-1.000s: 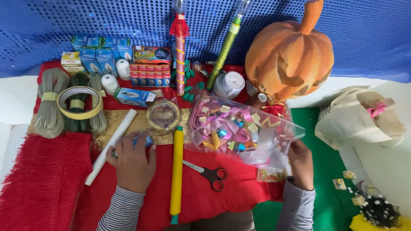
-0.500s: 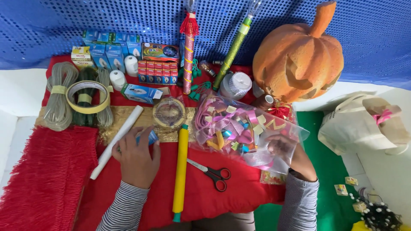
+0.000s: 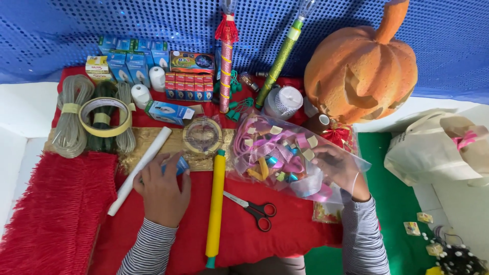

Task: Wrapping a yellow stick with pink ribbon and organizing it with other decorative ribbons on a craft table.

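Fingers (image 3: 331, 159) inside ribbon bag (image 3: 285, 155); left hand (image 3: 162, 191) on blue box (image 3: 179, 165).

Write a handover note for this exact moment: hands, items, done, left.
Left hand: palm down on the red cloth, covering a small blue box, beside the white roll.
Right hand: inside the clear bag of ribbon bows.
Scissors and yellow roll lie between the hands, untouched.
Done: bag open, hand in.
Left: nothing out of the bag yet; blue box not lifted.

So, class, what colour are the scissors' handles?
Red, seen in the head view: scissors lying beside the yellow roll.
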